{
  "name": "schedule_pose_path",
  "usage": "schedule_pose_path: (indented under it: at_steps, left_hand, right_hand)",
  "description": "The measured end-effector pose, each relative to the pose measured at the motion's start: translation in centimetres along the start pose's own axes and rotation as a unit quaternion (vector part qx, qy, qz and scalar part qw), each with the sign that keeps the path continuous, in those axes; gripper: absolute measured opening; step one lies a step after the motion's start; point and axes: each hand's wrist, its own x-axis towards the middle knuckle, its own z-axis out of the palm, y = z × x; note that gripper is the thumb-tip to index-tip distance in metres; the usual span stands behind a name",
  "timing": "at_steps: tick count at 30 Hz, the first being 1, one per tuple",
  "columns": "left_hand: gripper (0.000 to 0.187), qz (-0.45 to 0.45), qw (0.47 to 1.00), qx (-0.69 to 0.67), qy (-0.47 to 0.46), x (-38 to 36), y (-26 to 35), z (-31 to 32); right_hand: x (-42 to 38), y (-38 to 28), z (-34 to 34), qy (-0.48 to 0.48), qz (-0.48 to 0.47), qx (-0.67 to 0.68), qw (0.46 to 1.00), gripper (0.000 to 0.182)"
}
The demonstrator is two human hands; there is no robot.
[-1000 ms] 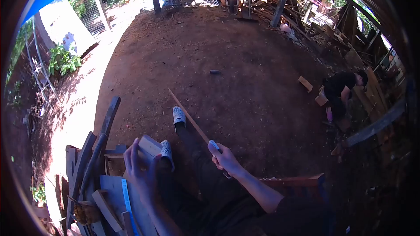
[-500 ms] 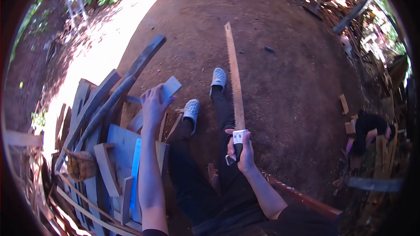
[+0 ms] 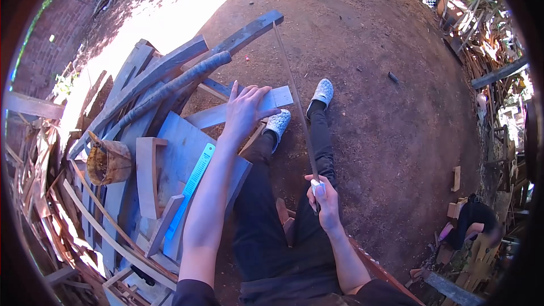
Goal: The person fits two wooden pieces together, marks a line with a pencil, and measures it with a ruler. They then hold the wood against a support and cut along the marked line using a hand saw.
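Note:
My left hand (image 3: 246,110) lies across a narrow wooden board (image 3: 277,98), fingers spread over its top and thumb along the near edge. A faint line crosses the board near its free end. In my right hand (image 3: 324,201) is a handsaw (image 3: 303,127), gripped by its handle with the blade pointing away from me. The blade shows nearly edge-on and passes right at the board's end in this view. Below my left forearm lies a ruler (image 3: 192,190) on a wide plank (image 3: 177,130), beside a curved wooden piece (image 3: 148,175).
Long timbers (image 3: 164,90) are stacked at left, with a stained bucket (image 3: 107,161) near them. My shoes (image 3: 322,90) rest on the dirt ground (image 3: 385,124). A person (image 3: 473,224) bends over at far right, near scrap wood (image 3: 456,178).
My left hand and the board now appear lower and further right, the fingers spread flatter over it. The saw has turned edge-on and its blade has come to the board's end. The view has shifted.

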Motion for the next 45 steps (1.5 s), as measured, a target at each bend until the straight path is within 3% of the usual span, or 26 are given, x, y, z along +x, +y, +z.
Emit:
schedule_pose_path:
  at_steps: [13, 16, 22, 24, 31, 33, 36, 43, 45]
  left_hand:
    - [0.074, -0.035, 0.997, -0.045, 0.057, 2.0, 1.1, 1.1]
    - [0.075, -0.075, 0.997, -0.032, 0.017, 2.0, 1.1, 0.6]
    - [0.072, -0.016, 0.999, 0.024, 0.016, 1.3, 0.2, -0.1]
    - [0.069, -0.040, 0.997, -0.022, -0.063, 1.1, 0.0, -1.0]
    - [0.067, 0.057, 0.997, -0.038, -0.040, -0.3, -0.8, -0.4]
    - [0.070, 0.019, 0.991, -0.057, -0.117, -0.3, 0.1, -1.5]
    - [0.068, 0.060, 0.995, -0.066, -0.037, -0.8, -0.3, -0.2]
    - [0.070, 0.038, 0.997, -0.044, -0.056, -0.7, 0.3, -0.8]
    - [0.073, 0.053, 0.998, -0.030, -0.022, -0.6, 0.2, -0.6]
  right_hand:
    - [0.5, -0.4, 0.0, 0.019, 0.005, 0.029, 0.999, 0.065]
    - [0.3, 0.1, -0.3, 0.018, 0.001, 0.006, 1.000, 0.066]
    - [-0.5, 0.8, -0.3, 0.014, 0.028, 0.005, 0.999, 0.063]
    - [-0.8, 0.9, -0.1, 0.023, 0.027, 0.005, 0.999, 0.060]
    - [-1.6, 0.5, 1.2, 0.038, 0.039, 0.048, 0.997, 0.052]
    - [-2.2, 0.1, 2.1, 0.052, 0.048, 0.047, 0.996, 0.054]
    - [-2.4, -0.6, 3.1, 0.063, 0.058, 0.056, 0.995, 0.055]
    - [-3.4, -0.9, 5.1, 0.093, 0.104, 0.063, 0.988, 0.052]
    - [-3.7, -1.2, 5.7, 0.101, 0.105, 0.055, 0.988, 0.051]
